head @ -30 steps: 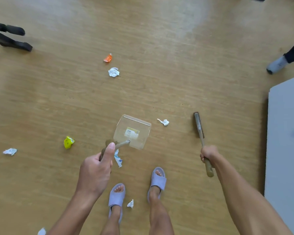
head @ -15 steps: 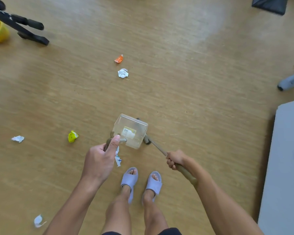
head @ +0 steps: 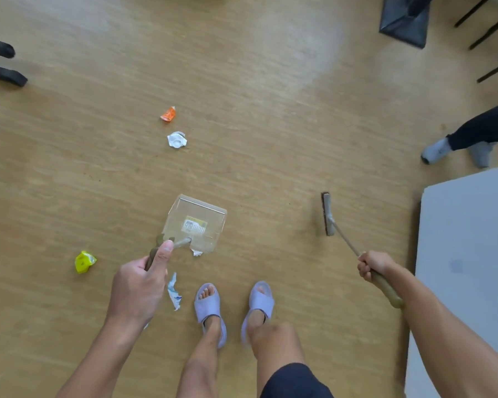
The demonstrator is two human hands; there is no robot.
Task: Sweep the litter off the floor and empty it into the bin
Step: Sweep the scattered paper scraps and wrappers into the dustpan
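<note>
My left hand (head: 140, 285) grips the handle of a clear plastic dustpan (head: 196, 222) that rests on the wooden floor ahead of my feet. A small white scrap (head: 196, 252) lies at the pan's near edge. My right hand (head: 371, 265) holds the handle of a small brush (head: 327, 214), whose head is out to the right of the pan. Litter lies around: an orange wrapper (head: 168, 114), a crumpled white paper (head: 176, 139), a yellow wrapper (head: 84, 261) and a torn blue-white paper (head: 174, 293) beside my left hand.
A grey table (head: 466, 254) fills the right side. Another person's legs and grey shoes (head: 437, 150) stand at the right. A black bag (head: 406, 21) and chair legs are at the top right. Black tripod feet (head: 0, 64) sit at the left.
The brush has swung from right beside the dustpan out to the right, away from it. The white scrap once right of the pan now lies at its near edge. The dustpan stays low.
</note>
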